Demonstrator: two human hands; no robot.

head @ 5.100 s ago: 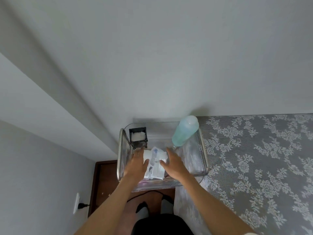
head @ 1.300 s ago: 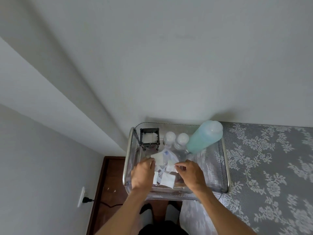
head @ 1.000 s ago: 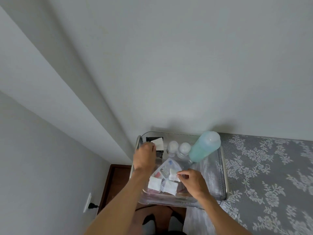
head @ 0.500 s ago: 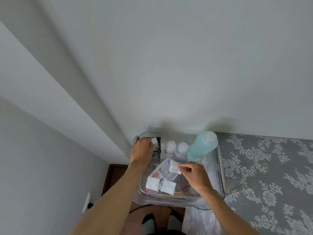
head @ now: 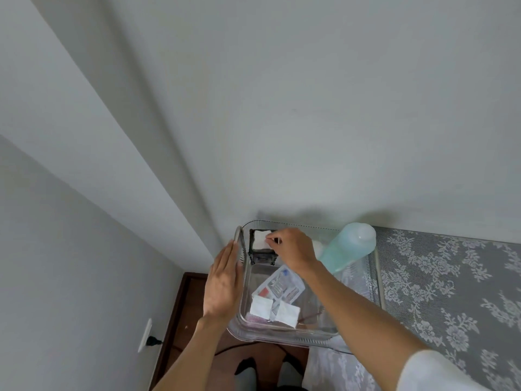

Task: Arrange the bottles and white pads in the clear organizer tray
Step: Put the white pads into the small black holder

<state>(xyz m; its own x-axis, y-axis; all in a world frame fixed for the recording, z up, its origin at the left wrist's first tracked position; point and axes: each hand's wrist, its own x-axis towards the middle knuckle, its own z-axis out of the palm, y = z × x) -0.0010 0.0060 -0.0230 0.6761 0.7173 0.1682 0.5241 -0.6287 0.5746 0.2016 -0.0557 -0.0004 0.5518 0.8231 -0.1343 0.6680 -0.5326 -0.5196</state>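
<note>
The clear organizer tray (head: 284, 335) sits at the table's left end. A small black holder (head: 261, 256) stands in its far left corner with white pads stacked in it. My right hand (head: 293, 249) reaches over the holder and pinches a white pad (head: 260, 239) on top of the stack. My left hand (head: 222, 286) is flat with fingers straight against the tray's outer left wall. Two more white pads (head: 261, 307) (head: 287, 314) lie on the tray floor by a flat packet (head: 279, 286). A tall pale blue bottle (head: 349, 246) stands at the far right. My right hand hides the small bottles.
A grey lace tablecloth (head: 451, 292) covers the table to the right. The wall stands right behind the tray. Below left is a dark wooden floor (head: 186, 311) and a wall socket with a plug (head: 149, 338). My feet (head: 265, 373) show under the tray.
My right hand carried a white pad from the tray's middle to the black holder. My left hand left the holder and now rests outside the tray's left wall.
</note>
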